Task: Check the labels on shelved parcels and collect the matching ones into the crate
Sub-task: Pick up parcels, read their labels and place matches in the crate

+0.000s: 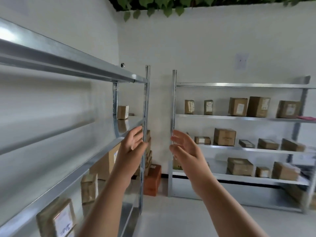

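My left hand (pixel 131 147) and my right hand (pixel 185 147) are both raised in front of me, palms facing each other, fingers relaxed, holding nothing. They hang in the gap between two metal shelf units. Brown cardboard parcels with white labels stand on the right shelf unit (pixel 239 118), among them a tall parcel (pixel 258 106) on its upper shelf and a square parcel (pixel 224 136) one shelf down. The left shelf unit (pixel 95 161) holds more parcels, including a labelled parcel (pixel 56 218) near me at the bottom left. No crate shows in view.
An orange-brown box (pixel 153 180) sits on the floor in the corner between the units. A small parcel (pixel 122 112) stands at the far end of the left unit. Green leaves (pixel 153 6) hang from the ceiling. White floor lies to my right.
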Motion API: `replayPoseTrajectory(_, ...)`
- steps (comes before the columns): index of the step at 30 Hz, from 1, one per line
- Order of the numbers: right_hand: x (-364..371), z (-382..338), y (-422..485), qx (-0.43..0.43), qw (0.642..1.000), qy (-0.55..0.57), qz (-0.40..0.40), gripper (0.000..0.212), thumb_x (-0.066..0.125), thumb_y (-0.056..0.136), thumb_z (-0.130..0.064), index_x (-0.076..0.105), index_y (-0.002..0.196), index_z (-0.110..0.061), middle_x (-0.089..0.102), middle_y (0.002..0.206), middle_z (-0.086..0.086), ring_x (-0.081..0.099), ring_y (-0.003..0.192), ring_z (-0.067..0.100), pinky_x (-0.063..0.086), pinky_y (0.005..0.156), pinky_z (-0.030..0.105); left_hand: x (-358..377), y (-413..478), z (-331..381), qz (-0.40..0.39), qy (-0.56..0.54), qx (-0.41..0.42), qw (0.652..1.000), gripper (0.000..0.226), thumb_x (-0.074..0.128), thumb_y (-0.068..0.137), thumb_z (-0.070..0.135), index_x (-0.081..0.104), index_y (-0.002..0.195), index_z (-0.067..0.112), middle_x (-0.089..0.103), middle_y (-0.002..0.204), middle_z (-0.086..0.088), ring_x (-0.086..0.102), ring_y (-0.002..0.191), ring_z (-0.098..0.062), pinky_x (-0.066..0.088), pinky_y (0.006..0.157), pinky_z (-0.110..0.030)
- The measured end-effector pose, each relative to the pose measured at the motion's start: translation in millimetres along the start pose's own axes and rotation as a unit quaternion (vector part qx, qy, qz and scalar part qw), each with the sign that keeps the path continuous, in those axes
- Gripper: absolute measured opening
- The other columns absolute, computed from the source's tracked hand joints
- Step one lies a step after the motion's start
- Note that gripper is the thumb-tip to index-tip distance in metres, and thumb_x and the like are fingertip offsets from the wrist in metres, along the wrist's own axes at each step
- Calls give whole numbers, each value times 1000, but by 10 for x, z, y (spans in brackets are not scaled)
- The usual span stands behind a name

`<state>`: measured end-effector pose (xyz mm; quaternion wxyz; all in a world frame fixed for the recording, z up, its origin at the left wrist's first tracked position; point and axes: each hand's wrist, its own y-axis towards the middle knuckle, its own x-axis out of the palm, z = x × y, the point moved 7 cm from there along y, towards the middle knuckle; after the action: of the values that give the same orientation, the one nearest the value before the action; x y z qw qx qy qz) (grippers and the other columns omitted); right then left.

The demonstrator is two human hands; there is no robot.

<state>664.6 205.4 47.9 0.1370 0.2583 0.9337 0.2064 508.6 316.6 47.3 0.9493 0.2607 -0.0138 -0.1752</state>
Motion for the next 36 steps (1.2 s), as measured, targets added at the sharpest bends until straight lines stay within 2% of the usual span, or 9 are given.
replayPoseTrajectory(5,-141,695,1125,-13,1000,8,-2,45,62,103,-21,52,142,-41,62,138,-13,57,130,10,47,114,41,489,989,-647,-11,1,-10,1000,52,58,102,18,46,151,33,52,154,5,48,138,-9,38,101,-25)
replayPoseTrajectory(10,-372,1366,2447,-31,999,20,-16,45,61,104,-20,53,145,-37,62,137,-12,58,129,10,48,113,42,1039,2086,-1190,3,16,-10,1000,52,58,104,18,44,152,32,50,156,4,48,132,-5,39,89,-14)
replayPoseTrajectory(15,-423,1884,3844,-37,996,38,-74,42,60,105,-19,54,142,-38,64,133,-15,61,121,1,52,91,18,1364,3238,-1612,47,47,-8,998,49,57,103,19,48,146,38,52,150,8,52,132,-6,39,98,-25)
replayPoseTrajectory(19,-163,2261,4732,-28,990,73,-119,35,59,105,-16,56,133,-38,67,127,-16,64,107,-10,49,81,12,1201,3905,-2004,100,105,-28,989,47,61,101,21,50,142,41,55,146,7,55,125,-4,46,91,-24)
replayPoseTrajectory(23,340,2689,5471,-17,981,92,-172,39,59,105,-18,56,141,-31,64,137,-8,62,121,7,47,84,15,810,4488,-2366,183,137,-53,972,42,63,101,18,51,136,37,58,138,5,57,109,6,45,79,-16)
replayPoseTrajectory(28,1097,3115,6322,-23,969,93,-230,42,60,105,-21,51,144,-34,60,140,-10,57,126,11,45,85,15,351,5234,-2870,248,155,-101,951,49,65,98,25,47,143,34,59,139,1,57,124,-18,46,104,-38)
replayPoseTrajectory(32,1706,3394,7021,-6,959,94,-268,48,61,105,-21,47,150,-30,58,144,-7,55,133,15,46,99,28,114,5868,-3332,242,176,-152,942,56,65,98,28,40,147,36,56,145,-2,54,131,-22,42,115,-48)
replayPoseTrajectory(34,1954,3525,7363,1,956,95,-276,50,61,105,-20,43,151,-31,55,142,-10,53,131,14,46,104,32,5,6175,-3555,236,187,-177,937,62,65,98,27,35,152,34,55,146,-2,55,128,-20,45,110,-44)
replayPoseTrajectory(36,2198,3662,7740,15,956,93,-279,50,61,105,-19,45,151,-29,55,142,-8,53,127,13,47,107,35,-101,6441,-3700,244,195,-194,930,65,64,98,23,33,154,31,60,136,1,59,114,-11,49,93,-32)
